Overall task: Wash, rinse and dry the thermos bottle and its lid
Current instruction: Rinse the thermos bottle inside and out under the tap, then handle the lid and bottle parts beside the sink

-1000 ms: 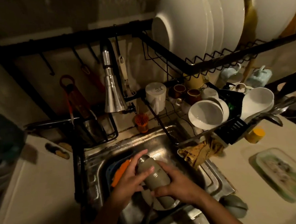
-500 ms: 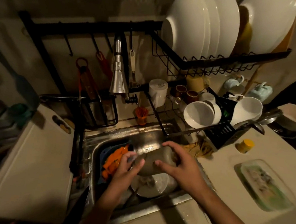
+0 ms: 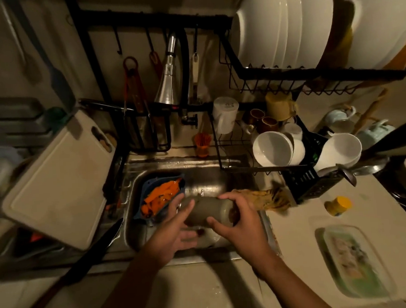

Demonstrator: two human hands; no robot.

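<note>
The grey-green thermos bottle (image 3: 208,210) lies sideways over the steel sink (image 3: 206,177), its top end pointing left. My right hand (image 3: 238,221) wraps its right end, fingers over the top and thumb underneath. My left hand (image 3: 173,230) cups the left end from below, with the thumb resting against the bottle's top. The bottle's mouth is covered by my left hand, so I cannot tell if the lid is on it. No water runs from the chrome tap (image 3: 168,84) above the sink.
A blue basket with orange scraps (image 3: 161,195) sits in the sink's left part. A white cutting board (image 3: 60,183) lies left; a dish rack with white bowls (image 3: 272,149) and plates (image 3: 281,23) stands right. A striped cloth (image 3: 265,195), yellow cap (image 3: 339,205) and green tray (image 3: 353,261) lie on the counter.
The bottle has turned from leaning upright to lying sideways over the sink. My right hand has shifted to its right end; the view has tilted back.
</note>
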